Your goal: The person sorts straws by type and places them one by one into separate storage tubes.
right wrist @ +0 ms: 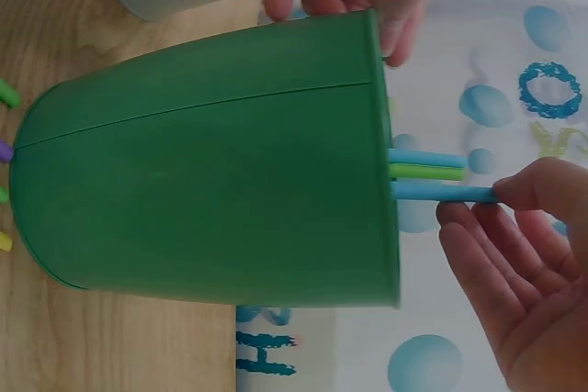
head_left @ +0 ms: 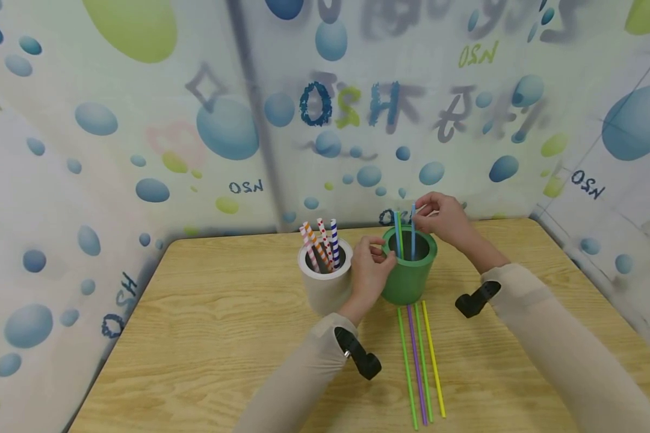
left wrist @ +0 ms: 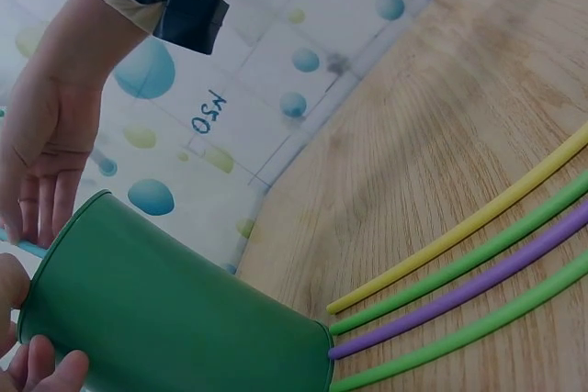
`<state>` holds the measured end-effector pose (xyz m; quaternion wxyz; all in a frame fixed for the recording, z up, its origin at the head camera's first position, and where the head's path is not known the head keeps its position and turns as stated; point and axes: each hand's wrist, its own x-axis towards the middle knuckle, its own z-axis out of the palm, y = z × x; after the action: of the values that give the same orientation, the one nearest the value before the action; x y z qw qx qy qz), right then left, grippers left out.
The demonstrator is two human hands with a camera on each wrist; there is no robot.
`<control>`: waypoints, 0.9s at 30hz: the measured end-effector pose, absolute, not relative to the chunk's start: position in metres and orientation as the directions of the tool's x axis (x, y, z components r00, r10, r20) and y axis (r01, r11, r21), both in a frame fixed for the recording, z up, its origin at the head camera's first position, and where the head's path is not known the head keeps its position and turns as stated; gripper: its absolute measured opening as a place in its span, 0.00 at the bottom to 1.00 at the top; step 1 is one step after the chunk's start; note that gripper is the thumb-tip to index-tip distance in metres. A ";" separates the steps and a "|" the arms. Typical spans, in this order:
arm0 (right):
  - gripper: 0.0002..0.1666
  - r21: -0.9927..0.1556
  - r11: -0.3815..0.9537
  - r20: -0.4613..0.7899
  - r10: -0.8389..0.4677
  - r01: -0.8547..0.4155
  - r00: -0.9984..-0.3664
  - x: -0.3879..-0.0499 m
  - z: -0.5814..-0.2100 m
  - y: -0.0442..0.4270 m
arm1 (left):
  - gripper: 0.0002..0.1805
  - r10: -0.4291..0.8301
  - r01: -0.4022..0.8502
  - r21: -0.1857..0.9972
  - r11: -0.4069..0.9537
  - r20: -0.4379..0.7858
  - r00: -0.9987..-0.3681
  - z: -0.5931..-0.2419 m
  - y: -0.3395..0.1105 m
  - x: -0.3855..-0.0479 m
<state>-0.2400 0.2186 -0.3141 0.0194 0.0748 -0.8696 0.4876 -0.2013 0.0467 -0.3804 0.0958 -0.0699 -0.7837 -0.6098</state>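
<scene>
We note the right hand (head_left: 441, 218) pinching a blue straw (right wrist: 441, 192); below its fingers stands a green pot (head_left: 408, 281), gripped by the left hand (head_left: 369, 267).

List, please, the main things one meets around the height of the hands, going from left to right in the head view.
White cylindrical pot holding patterned straws, left hand, green tapered pot, right hand.

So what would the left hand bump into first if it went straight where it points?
The left hand would probably meet the green, round, tapered bucket straight away; they seem to be touching, though exact depth is hard to tell.
</scene>
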 end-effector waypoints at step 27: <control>0.16 -0.799 0.593 0.037 -0.110 -0.096 -0.993 -0.250 -0.331 0.208 | 0.13 -0.008 0.241 0.942 0.234 0.250 -0.968 -0.384 0.047 -0.203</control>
<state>-0.2497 0.2081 -0.3305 -0.0083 0.0578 -0.8924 0.4474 -0.2028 0.0471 -0.3839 0.1014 -0.0749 -0.7790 -0.6143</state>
